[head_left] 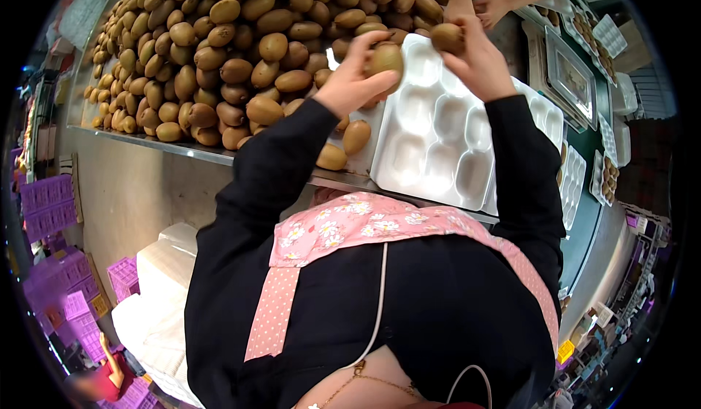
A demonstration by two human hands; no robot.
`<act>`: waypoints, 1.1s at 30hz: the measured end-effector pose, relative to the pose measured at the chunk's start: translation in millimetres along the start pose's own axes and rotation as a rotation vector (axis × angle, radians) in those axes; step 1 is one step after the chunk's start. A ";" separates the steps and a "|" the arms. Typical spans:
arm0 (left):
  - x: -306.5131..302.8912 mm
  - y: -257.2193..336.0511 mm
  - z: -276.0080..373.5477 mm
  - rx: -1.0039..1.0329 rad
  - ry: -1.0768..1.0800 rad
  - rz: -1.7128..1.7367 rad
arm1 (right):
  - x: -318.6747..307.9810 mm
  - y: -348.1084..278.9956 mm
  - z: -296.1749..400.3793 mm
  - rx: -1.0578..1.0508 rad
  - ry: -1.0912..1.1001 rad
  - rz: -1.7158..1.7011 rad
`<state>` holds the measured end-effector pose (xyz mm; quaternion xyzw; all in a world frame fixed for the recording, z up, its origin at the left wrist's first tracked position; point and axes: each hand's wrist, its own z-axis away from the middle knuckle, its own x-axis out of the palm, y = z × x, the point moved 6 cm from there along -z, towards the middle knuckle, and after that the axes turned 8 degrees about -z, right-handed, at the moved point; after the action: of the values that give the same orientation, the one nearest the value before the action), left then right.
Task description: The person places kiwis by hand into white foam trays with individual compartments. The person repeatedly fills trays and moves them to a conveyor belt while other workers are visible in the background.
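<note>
My left hand [361, 72] holds a kiwifruit [386, 61] above the left edge of a white moulded plastic tray. In my right hand [475, 53] is a browner kiwifruit [448, 38], over the tray's far part. The tray [426, 157] has rows of oval hollows, and those that show hold no fruit; my right hand and forearm hide some of it. To the left, a large heap of kiwifruit [211, 59] lies in a metal-edged bin, with a few loose fruit [357, 137] near the tray.
Another person's hands [493, 10] reach in at the top right. A metal rim [213, 156] runs along the bin's near side. On the right stand a green surface [585, 239] with fruit-filled trays [609, 179] and a clear-lidded box [571, 78]. Purple crates [49, 204] are at far left.
</note>
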<state>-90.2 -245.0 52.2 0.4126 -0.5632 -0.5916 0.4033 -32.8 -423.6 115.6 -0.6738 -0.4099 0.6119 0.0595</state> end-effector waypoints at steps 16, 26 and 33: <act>43.2 -61.7 -101.3 0.329 -0.012 -1.010 | 20.8 99.8 56.0 -0.276 -0.204 -0.004; -160.1 -95.6 -7.5 -0.219 0.712 -1.689 | 16.0 81.3 63.1 -0.101 -0.127 0.004; -143.9 -57.4 -4.8 0.054 0.764 -0.817 | 34.2 35.2 20.3 -0.233 -0.152 0.092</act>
<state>-38.3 -108.7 -0.4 0.7925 -0.1863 -0.4937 0.3059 -36.6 -433.9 63.7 -0.6461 -0.4502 0.6113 -0.0785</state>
